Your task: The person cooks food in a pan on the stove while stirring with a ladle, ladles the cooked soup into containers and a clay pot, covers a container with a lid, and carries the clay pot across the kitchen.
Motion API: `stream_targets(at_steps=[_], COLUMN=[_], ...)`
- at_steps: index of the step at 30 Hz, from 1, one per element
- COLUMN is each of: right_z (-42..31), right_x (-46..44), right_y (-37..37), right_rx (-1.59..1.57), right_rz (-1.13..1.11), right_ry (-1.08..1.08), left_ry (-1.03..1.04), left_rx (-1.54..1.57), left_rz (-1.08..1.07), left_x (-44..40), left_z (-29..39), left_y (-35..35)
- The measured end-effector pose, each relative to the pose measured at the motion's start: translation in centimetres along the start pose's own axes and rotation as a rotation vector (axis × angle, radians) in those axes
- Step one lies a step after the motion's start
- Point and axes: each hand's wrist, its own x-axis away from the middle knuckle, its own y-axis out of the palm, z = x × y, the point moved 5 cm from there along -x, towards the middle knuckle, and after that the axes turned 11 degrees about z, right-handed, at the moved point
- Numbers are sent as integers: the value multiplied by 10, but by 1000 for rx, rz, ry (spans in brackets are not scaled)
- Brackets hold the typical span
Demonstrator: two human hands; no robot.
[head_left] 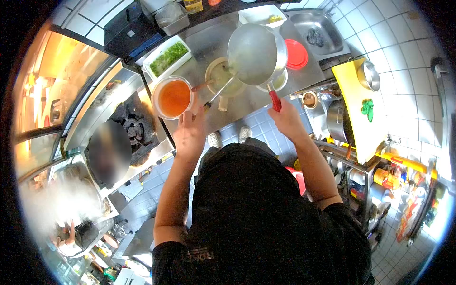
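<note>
My right hand is wrapped round the red handle of a wide metal pan. The pan is raised and tilted over the worktop, with hazy steam across it. My left hand has its fingers closed at the dark end of a long-handled metal utensil, whose head reaches the pan and cannot be made out. Just past my left fingers stands a round tub of orange liquid. Partly beneath the pan is a pale, handled vessel; a white-rimmed bowl also shows below it.
A white tray of chopped greens, a red lid and another white container stand on the steel worktop. A sink is at back right, a gas burner at left. A yellow board lies right; another person stands lower left.
</note>
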Motion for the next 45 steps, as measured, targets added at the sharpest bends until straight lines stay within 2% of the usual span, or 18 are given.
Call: stream_targets(at_steps=[9,15,21,23,33,36,40,43,45], right_z=[9,11,4,5,14,25,40,50,58], right_x=[-4,-7,-4,-4,-8,-9,-8,-4,-4], right_y=[5,6,3,3,8,9,-2,-20,-33], right_rx=[3,-21,15,4,-49,-133,-244,-126,-23], right_rz=[22,7,-13,3,31,-6,-91,-12,96], right_ry=[-8,-23,-42,-55,-43,32,133,166,61], left_ry=[-2,-21,-44,-57,59,16,-126,-188,-177], left_rx=[-47,-10,-53,-108,-109,-11,199,333,359], left_rz=[78,121,33,1,133,162,86,53,42], left_x=[14,-3,-18,-14,15,7,-10,-19,-27], left_z=[-14,0,7,5,-9,0,24,43,57], left_y=[-32,-17,15,10,-34,-29,-8,12,26])
